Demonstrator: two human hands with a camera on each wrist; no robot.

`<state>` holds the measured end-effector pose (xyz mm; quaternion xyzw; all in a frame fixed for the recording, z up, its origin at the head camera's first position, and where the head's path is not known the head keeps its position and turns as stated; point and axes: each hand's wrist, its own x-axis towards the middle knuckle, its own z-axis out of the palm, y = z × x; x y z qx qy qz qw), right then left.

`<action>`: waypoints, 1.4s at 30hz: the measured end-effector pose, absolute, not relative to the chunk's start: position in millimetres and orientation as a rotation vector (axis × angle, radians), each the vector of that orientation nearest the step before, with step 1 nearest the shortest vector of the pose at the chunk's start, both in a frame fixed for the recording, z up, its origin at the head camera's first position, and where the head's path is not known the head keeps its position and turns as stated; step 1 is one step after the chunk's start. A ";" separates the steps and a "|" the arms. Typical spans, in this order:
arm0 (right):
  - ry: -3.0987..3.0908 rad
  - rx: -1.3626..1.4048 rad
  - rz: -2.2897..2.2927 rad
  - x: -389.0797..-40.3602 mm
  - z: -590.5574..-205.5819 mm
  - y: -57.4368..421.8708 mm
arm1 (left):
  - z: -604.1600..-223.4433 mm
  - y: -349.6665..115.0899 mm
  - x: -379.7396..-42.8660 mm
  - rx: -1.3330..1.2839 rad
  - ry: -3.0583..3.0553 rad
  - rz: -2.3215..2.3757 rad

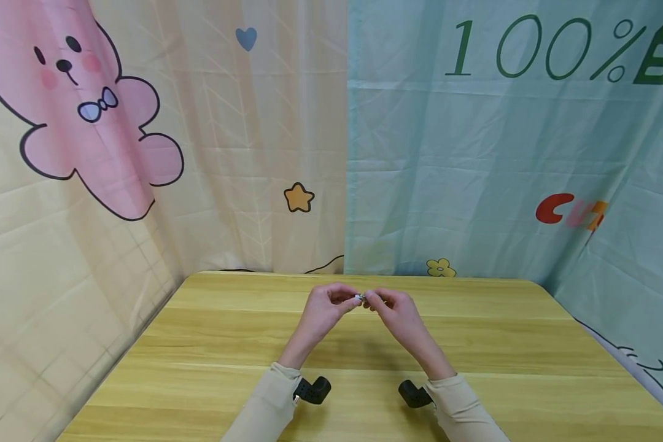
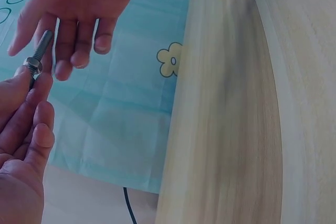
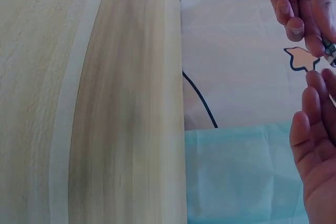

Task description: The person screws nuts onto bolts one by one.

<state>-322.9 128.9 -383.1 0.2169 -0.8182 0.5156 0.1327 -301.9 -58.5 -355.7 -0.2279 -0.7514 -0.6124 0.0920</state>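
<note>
Over the table, both hands come together around a small metal bolt (image 1: 360, 298). My left hand (image 1: 323, 310) pinches it between thumb and index finger at a nut (image 2: 33, 65), as the left wrist view shows. The bare threaded shank (image 2: 42, 45) points up toward my right hand (image 1: 398, 313). That hand's index finger is right at the shank, its thumb stands off to the side, and its other fingers (image 2: 81, 51) reach out loosely. Only a bit of the bolt shows at the edge of the right wrist view, beside the left fingertips (image 3: 315, 44).
A wood-grain table (image 1: 226, 344) lies beneath the hands. Printed curtains hang behind and at both sides, one beige (image 1: 210, 202) and one teal (image 1: 420, 153). A black wrist device (image 1: 314, 390) sits at the left sleeve, another (image 1: 414, 394) at the right.
</note>
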 end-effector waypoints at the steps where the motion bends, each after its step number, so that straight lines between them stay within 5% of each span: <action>1: -2.366 0.620 1.511 -323.0 -383.2 129.2 | -356.7 -58.4 -302.7 -0.677 -2.229 -1.821; 16: -2.279 0.814 1.546 -325.2 -383.5 130.0 | -352.4 -60.0 -299.2 -0.649 -2.261 -1.800; 32: -2.352 0.599 1.604 -323.1 -383.4 126.4 | -352.1 -58.5 -297.4 -0.666 -2.250 -1.816; 42: -2.241 0.827 1.544 -302.0 -359.8 121.6 | -349.4 -57.5 -296.1 -0.626 -2.254 -1.803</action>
